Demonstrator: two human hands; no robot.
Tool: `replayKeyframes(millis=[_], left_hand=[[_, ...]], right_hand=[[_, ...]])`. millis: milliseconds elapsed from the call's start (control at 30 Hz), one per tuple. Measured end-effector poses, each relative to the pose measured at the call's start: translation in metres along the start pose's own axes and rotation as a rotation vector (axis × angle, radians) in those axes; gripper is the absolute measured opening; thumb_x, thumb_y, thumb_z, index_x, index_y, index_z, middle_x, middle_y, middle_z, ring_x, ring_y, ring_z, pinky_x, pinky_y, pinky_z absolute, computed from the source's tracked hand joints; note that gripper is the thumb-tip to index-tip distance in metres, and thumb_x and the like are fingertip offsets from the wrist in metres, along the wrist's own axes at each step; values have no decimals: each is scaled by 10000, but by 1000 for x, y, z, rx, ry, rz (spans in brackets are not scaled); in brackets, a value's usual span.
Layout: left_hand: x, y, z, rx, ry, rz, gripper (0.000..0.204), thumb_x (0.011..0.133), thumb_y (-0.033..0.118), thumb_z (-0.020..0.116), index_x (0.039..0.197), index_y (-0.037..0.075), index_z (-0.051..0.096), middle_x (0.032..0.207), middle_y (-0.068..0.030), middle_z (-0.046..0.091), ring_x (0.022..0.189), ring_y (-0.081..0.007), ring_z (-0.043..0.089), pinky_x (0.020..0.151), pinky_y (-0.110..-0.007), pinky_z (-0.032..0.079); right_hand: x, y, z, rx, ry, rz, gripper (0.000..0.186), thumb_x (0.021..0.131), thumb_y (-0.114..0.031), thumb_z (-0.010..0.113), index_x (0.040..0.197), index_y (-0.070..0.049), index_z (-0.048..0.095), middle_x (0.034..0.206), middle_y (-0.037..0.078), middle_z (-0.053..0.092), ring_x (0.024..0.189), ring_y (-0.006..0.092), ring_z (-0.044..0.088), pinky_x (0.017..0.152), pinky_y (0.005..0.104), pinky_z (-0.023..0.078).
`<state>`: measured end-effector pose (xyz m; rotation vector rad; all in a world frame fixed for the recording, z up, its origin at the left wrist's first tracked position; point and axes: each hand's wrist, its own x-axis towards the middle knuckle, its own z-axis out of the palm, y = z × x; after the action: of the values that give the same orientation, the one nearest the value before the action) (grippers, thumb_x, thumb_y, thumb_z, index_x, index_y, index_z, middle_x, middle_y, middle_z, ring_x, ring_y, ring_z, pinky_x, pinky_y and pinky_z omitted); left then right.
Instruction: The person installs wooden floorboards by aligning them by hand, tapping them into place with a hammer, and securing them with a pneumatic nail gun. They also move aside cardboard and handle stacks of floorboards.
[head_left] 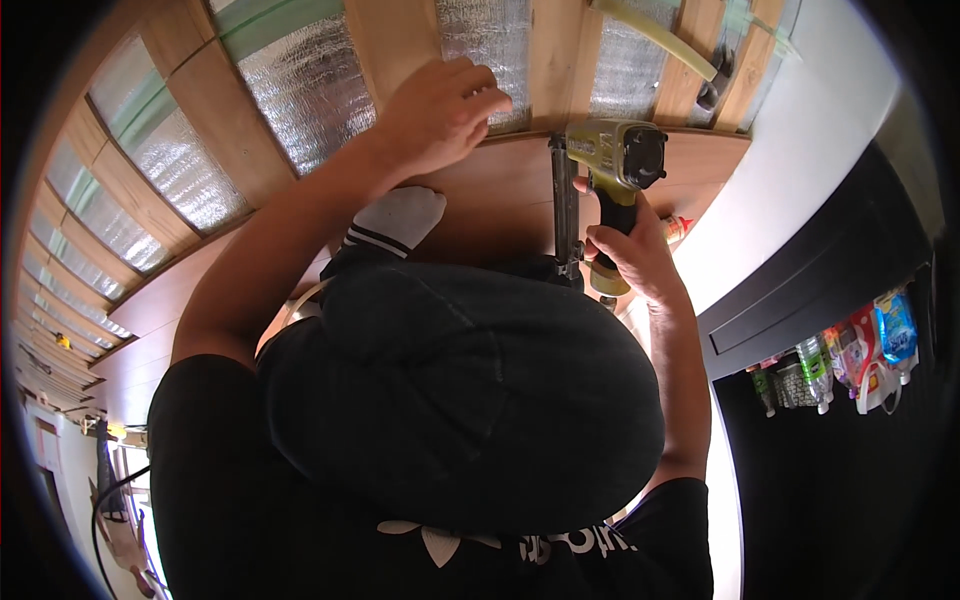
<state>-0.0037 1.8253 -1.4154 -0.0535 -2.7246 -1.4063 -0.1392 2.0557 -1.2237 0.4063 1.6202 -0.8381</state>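
My left hand (445,110) hovers over or rests at the edge of a wood-look plank (500,200), near silver foil (290,90) between wooden slats (380,35); its fingers are loosely bent and apart, with nothing visible in them. My right hand (640,260) grips the black handle of an olive-green nail gun (605,150), whose long black magazine stands upright along its left side on the planks. My bent knee in dark cloth (460,380) and a white-socked foot (395,220) are below my hands.
A yellow-handled mallet (660,40) lies on the slats at upper right. A red-capped glue bottle (675,228) is beside my right hand. A white wall (810,70) and black cabinet (800,260) with bottles and packets (840,360) stand right. A black hose (108,490) hangs at lower left.
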Motion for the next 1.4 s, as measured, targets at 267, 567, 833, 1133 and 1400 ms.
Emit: replayKeyframes(millis=[267, 567, 833, 1133, 1400], left_hand=[[-37, 27, 74, -302, -343, 424, 143, 809, 141, 698, 779, 166, 561, 854, -5, 537, 930, -184, 559, 855, -352, 465], [-34, 28, 64, -337, -393, 407, 181, 765, 116, 687, 701, 159, 523, 812, 16, 510, 892, -187, 546, 814, -339, 452], [-32, 31, 66, -356, -400, 397, 203, 751, 105, 709, 676, 155, 527, 794, 11, 514, 883, -198, 551, 801, -349, 466], [12, 52, 69, -405, -622, 234, 154, 768, 60, 709, 761, 170, 602, 827, 18, 595, 924, -219, 589, 813, -371, 487], [151, 107, 181, -145, -608, 648, 123, 923, 196, 612, 811, 164, 653, 837, 33, 654, 951, -193, 605, 867, -361, 488]], right_hand=[[14, -36, -17, -164, -112, 129, 484, 883, 38, 621, 1353, 14, 510, 836, 46, 593, 696, 120, 579, 663, 297, 514], [17, -23, -55, -154, -116, 123, 503, 901, 35, 646, 1383, 1, 508, 891, 53, 634, 722, 116, 596, 674, 295, 517], [8, -26, -61, -170, -138, 122, 532, 899, 41, 650, 1406, -5, 497, 841, 21, 571, 683, 106, 566, 639, 293, 512], [-84, -85, -240, -478, 556, -349, 443, 907, -92, 713, 1313, 8, 567, 793, 28, 637, 690, 110, 616, 674, 278, 536], [-74, -99, -228, -428, 327, -218, 488, 904, -58, 696, 1366, 1, 550, 833, 40, 656, 699, 116, 632, 675, 277, 537]])
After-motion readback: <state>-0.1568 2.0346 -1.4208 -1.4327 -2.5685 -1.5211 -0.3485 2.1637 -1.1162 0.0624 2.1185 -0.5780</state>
